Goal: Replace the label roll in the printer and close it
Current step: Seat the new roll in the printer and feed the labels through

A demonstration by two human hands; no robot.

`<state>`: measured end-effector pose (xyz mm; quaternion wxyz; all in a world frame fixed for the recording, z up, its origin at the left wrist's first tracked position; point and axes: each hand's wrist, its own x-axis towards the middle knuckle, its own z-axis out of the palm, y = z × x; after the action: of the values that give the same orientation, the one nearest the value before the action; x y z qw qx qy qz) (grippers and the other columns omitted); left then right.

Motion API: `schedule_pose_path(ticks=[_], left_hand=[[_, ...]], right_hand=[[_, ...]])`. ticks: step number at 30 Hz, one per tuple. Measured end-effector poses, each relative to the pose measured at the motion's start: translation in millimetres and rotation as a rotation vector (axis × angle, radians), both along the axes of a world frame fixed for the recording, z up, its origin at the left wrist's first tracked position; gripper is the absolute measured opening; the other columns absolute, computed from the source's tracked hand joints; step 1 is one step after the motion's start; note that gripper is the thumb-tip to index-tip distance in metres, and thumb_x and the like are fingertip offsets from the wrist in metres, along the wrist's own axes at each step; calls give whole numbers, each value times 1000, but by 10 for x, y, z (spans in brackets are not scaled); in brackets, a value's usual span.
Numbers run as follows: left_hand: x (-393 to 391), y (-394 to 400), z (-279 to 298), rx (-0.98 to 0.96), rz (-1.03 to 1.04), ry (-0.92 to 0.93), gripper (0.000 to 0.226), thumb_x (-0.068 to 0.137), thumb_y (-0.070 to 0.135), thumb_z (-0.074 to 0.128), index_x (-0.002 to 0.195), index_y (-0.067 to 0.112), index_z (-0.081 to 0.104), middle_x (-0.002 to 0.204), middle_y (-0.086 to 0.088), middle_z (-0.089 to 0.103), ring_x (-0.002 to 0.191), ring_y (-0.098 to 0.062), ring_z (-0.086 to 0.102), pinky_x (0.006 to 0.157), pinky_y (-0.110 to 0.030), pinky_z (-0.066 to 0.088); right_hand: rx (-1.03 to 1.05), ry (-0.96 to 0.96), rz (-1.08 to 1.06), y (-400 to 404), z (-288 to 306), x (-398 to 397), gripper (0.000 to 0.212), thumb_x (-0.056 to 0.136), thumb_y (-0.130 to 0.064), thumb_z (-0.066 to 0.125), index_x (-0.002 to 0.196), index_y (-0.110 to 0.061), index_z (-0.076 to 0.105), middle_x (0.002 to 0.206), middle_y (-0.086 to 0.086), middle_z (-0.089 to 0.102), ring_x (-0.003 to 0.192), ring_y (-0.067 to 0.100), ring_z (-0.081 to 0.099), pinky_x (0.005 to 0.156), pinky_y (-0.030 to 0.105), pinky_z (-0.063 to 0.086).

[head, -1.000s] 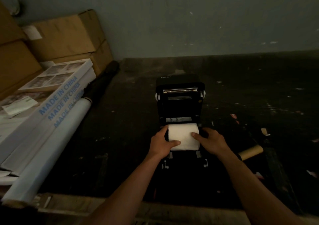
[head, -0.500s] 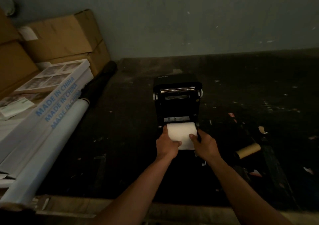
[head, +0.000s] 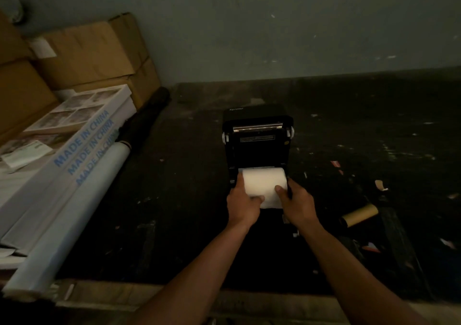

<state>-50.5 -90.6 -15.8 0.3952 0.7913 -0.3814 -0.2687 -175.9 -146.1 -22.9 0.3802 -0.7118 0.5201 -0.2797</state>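
A black label printer (head: 258, 145) sits open on the dark table, its lid tilted up toward the wall. A white label roll (head: 264, 184) rests in the printer's bay at the front. My left hand (head: 243, 203) grips the roll's left end, thumb on the front face. My right hand (head: 295, 203) holds the right end, thumb pressed on the paper. Both hands cover the lower part of the roll and the printer's front edge.
A bare cardboard core (head: 360, 215) lies right of the printer among paper scraps. Stacked white boxes marked MADE IN CHINA (head: 82, 145), a long white tube (head: 74, 215) and brown cartons (head: 87, 53) fill the left side. The wall stands close behind.
Both hands have closed in on the roll's ends and pushed it slightly deeper into the bay. The view has shifted a little.
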Motion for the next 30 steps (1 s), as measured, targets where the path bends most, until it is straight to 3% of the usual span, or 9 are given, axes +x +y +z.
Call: schedule_pose_path(ticks=[15, 21, 30], left_hand=[[99, -26, -20, -48, -22, 62, 79, 78, 16, 73, 144, 22, 30, 133, -8, 53, 121, -23, 49, 102, -34, 42], [134, -28, -27, -19, -46, 21, 78, 80, 18, 72, 145, 19, 29, 134, -10, 51, 121, -24, 49, 102, -32, 41], [127, 8, -25, 25, -100, -69, 79, 81, 22, 71, 146, 15, 25, 137, -13, 49, 123, -27, 48, 103, -32, 39]], right_hand=[[68, 31, 14, -139, 56, 97, 36, 93, -26, 51, 125, -10, 53, 120, 15, 61, 109, 29, 57, 83, 26, 40], [57, 41, 9, -149, 19, 114, 37, 92, -27, 53, 124, -8, 54, 121, 16, 61, 110, 29, 56, 80, 22, 37], [60, 63, 34, -188, -95, 37, 42, 88, -29, 60, 124, -8, 54, 122, 19, 58, 113, 31, 52, 91, 34, 41]])
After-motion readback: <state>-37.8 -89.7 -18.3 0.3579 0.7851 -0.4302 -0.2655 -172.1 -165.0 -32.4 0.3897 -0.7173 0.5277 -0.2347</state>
